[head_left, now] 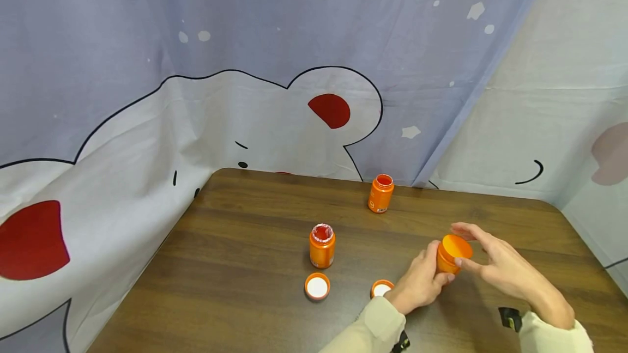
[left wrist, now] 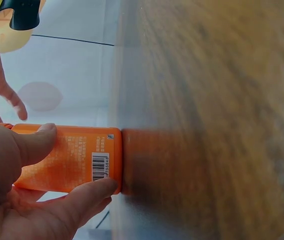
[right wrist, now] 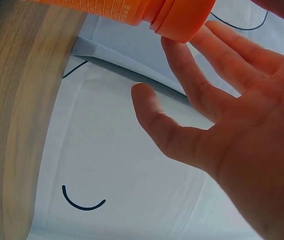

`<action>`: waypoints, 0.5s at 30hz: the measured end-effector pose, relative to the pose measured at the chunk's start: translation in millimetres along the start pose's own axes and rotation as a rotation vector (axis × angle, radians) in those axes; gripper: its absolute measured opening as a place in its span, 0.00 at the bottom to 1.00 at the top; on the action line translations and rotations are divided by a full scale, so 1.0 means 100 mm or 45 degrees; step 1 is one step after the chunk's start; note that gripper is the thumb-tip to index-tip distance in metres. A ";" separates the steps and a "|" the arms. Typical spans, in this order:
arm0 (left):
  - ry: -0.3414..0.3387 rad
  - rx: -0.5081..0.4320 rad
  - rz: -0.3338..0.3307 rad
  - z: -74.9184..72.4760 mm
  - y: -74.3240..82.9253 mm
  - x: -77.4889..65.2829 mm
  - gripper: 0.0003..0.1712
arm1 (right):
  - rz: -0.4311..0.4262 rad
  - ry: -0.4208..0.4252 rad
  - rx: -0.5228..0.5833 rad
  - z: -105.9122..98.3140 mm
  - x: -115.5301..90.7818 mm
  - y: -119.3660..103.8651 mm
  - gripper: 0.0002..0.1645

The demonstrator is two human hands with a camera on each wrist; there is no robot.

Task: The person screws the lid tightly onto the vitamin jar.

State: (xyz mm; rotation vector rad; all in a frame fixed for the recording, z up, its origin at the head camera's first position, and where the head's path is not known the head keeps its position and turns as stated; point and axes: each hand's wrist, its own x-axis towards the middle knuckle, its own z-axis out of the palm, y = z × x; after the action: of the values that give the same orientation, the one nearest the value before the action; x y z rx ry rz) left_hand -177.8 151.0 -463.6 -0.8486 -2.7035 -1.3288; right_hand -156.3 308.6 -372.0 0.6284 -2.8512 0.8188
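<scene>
An orange bottle (left wrist: 76,155) with a barcode label stands upright on the table, and my left hand (head_left: 419,282) grips its body. Its orange cap (head_left: 457,246) sits on top. Around the cap my right hand (head_left: 510,268) is spread, fingers relaxed. In the right wrist view, the thumb (right wrist: 149,107) is apart from the cap, while the other fingers reach close to it; whether they touch it I cannot tell. Close to my left wrist lies a loose cap (head_left: 382,288), white inside facing up and partly hidden by the sleeve.
Two uncapped orange bottles stand on the wooden table (head_left: 235,266): one bottle (head_left: 322,249) left of my hands, another bottle (head_left: 380,195) near the back edge. A second loose cap (head_left: 317,286) lies before the nearer one. A patterned curtain (head_left: 275,119) hangs behind.
</scene>
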 end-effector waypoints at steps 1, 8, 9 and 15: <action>0.000 0.000 0.000 0.00 0.00 0.00 0.31 | -0.002 0.002 -0.003 0.00 0.00 0.00 0.34; -0.001 -0.009 0.004 0.01 0.00 0.00 0.31 | 0.016 0.015 -0.004 0.01 0.01 0.01 0.32; -0.003 -0.006 0.003 0.01 0.00 0.00 0.31 | 0.023 0.018 -0.006 0.01 0.01 0.01 0.32; -0.009 0.016 -0.016 0.00 0.00 0.00 0.32 | 0.059 0.028 -0.029 0.01 0.01 0.01 0.33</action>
State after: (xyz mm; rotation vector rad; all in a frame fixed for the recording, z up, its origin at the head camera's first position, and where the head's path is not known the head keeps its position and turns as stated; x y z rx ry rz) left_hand -178.0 151.2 -463.7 -0.8391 -2.7239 -1.3126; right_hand -158.0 308.0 -373.3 0.5488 -2.8610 0.7935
